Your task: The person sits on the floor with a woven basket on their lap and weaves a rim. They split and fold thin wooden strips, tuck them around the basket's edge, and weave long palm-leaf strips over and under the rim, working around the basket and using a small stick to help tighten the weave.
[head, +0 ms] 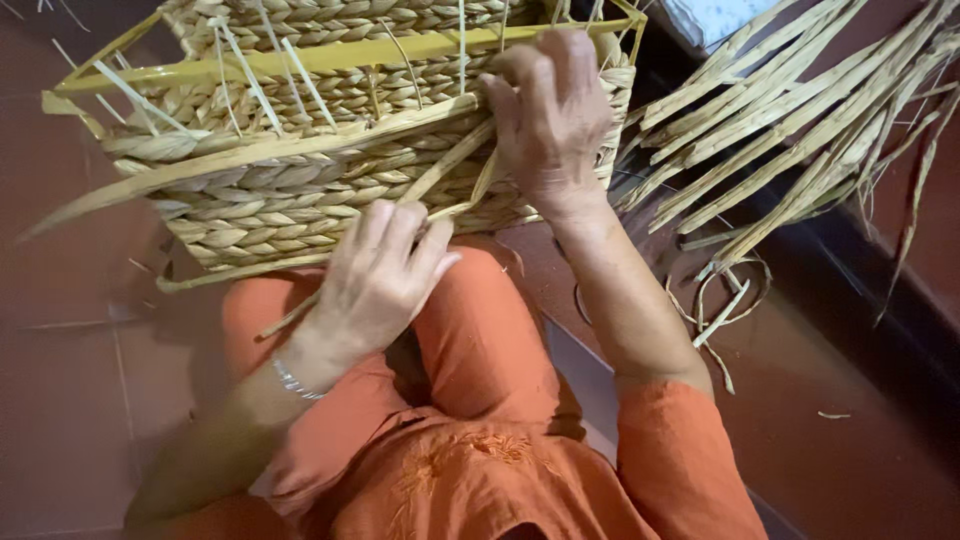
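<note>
Head view: a flat fibre strand (pixel 455 160) is gripped by the right hand (pixel 548 120); the woven basket (pixel 300 200) is steadied by the closed left hand (pixel 380 275); tucking calls for tension.

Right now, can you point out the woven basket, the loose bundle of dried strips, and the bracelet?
woven basket (pixel 270 215): head view, on its braided side wall.
bundle of dried strips (pixel 800 130): head view, mid-length of the strips on the floor.
bracelet (pixel 293 382): head view, on the silver band at the left wrist.

Orange embroidered tunic (pixel 480 470), silver bracelet (pixel 297 382) left wrist
</note>
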